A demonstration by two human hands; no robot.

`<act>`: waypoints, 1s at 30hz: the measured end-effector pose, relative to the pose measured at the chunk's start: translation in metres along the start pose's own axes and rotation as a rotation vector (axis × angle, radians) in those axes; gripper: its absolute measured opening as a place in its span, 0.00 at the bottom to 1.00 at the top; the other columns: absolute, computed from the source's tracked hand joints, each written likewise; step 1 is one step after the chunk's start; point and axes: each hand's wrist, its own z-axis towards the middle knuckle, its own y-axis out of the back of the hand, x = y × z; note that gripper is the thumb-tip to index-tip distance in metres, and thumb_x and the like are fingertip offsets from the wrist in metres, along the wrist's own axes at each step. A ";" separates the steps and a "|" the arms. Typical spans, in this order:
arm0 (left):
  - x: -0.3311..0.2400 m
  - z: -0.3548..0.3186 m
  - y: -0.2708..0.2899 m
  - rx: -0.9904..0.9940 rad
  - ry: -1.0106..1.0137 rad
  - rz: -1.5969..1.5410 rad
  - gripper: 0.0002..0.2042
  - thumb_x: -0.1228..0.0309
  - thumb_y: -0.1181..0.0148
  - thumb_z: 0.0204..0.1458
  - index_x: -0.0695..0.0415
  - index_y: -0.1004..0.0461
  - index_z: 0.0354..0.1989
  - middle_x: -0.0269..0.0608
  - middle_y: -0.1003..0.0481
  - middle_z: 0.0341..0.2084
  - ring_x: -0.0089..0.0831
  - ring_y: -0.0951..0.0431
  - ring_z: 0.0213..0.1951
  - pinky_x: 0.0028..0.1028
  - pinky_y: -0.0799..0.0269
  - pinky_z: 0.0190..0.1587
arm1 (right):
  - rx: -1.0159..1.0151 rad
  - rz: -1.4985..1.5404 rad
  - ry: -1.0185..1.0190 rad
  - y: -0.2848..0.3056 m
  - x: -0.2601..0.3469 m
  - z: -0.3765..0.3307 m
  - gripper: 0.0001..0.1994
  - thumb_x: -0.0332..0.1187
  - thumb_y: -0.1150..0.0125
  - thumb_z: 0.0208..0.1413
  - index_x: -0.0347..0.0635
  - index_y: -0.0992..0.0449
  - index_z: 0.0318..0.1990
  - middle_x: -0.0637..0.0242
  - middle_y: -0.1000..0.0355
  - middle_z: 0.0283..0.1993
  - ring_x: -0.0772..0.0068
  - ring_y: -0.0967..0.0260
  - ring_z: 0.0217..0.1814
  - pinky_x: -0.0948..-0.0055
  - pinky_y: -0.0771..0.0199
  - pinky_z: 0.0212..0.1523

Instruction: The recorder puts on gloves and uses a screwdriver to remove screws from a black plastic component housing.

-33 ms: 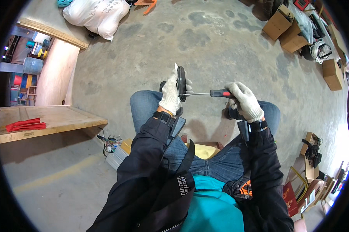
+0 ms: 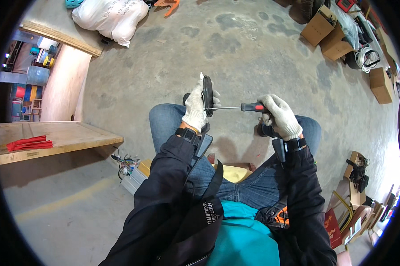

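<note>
In a white knit glove, my left hand (image 2: pixel 194 108) is closed around a black, flat, rounded part (image 2: pixel 207 91) held on edge above my knees. Its exact kind I cannot make out. My right hand (image 2: pixel 279 116), gloved the same way, grips a screwdriver (image 2: pixel 253 107) by its black and red handle. The metal shaft points left, and its tip meets the lower part of the black piece. My left fingers wrap behind the piece, so they show only in part.
A wooden bench (image 2: pixel 75 141) with a folded red cloth (image 2: pixel 30 143) stands at the left. Loose wires (image 2: pixel 128 165) lie beside my left leg. Far off are a white sack (image 2: pixel 113 20) and, at the right, cardboard boxes (image 2: pixel 319 29). A black item in a carton (image 2: pixel 357 173) lies lower right.
</note>
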 end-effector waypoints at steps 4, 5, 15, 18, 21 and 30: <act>0.001 0.004 0.002 -0.013 -0.002 0.027 0.19 0.54 0.50 0.69 0.59 0.24 0.49 0.47 0.20 0.30 0.31 0.18 0.26 0.31 0.18 0.28 | -0.007 -0.016 -0.071 0.000 0.002 0.000 0.17 0.48 0.46 0.71 0.42 0.25 0.42 0.76 0.33 0.23 0.86 0.40 0.17 0.82 0.40 0.17; 0.001 0.004 0.002 -0.012 -0.001 0.026 0.19 0.54 0.50 0.69 0.59 0.24 0.49 0.47 0.20 0.30 0.31 0.18 0.26 0.31 0.18 0.28 | -0.014 -0.016 -0.086 0.000 0.003 0.000 0.18 0.49 0.46 0.71 0.43 0.26 0.40 0.76 0.34 0.22 0.86 0.41 0.16 0.82 0.41 0.16; -0.004 -0.007 -0.005 -0.008 -0.076 0.108 0.17 0.57 0.51 0.70 0.58 0.26 0.54 0.45 0.20 0.34 0.30 0.18 0.29 0.30 0.18 0.32 | 0.097 -0.057 -0.190 0.007 0.005 -0.007 0.20 0.49 0.48 0.73 0.40 0.26 0.41 0.75 0.37 0.19 0.84 0.44 0.11 0.80 0.45 0.12; -0.004 -0.009 -0.004 -0.038 -0.087 0.172 0.18 0.56 0.52 0.70 0.56 0.27 0.56 0.43 0.20 0.34 0.29 0.19 0.29 0.29 0.18 0.31 | 0.132 -0.045 -0.177 0.008 0.002 -0.007 0.18 0.49 0.44 0.71 0.40 0.26 0.44 0.69 0.27 0.26 0.84 0.42 0.14 0.78 0.43 0.14; -0.003 -0.007 -0.002 -0.062 -0.050 0.167 0.17 0.55 0.52 0.70 0.55 0.27 0.54 0.42 0.20 0.32 0.27 0.19 0.27 0.28 0.19 0.30 | 0.225 -0.042 -0.139 0.010 0.004 -0.008 0.17 0.47 0.41 0.69 0.39 0.26 0.44 0.68 0.25 0.30 0.85 0.42 0.16 0.80 0.44 0.15; 0.009 0.002 0.005 -0.099 -0.009 0.179 0.18 0.49 0.51 0.68 0.51 0.25 0.41 0.37 0.21 0.25 0.26 0.24 0.18 0.26 0.29 0.17 | 0.279 -0.052 -0.098 0.012 -0.006 -0.003 0.16 0.45 0.38 0.68 0.39 0.25 0.46 0.67 0.24 0.34 0.87 0.42 0.21 0.82 0.43 0.18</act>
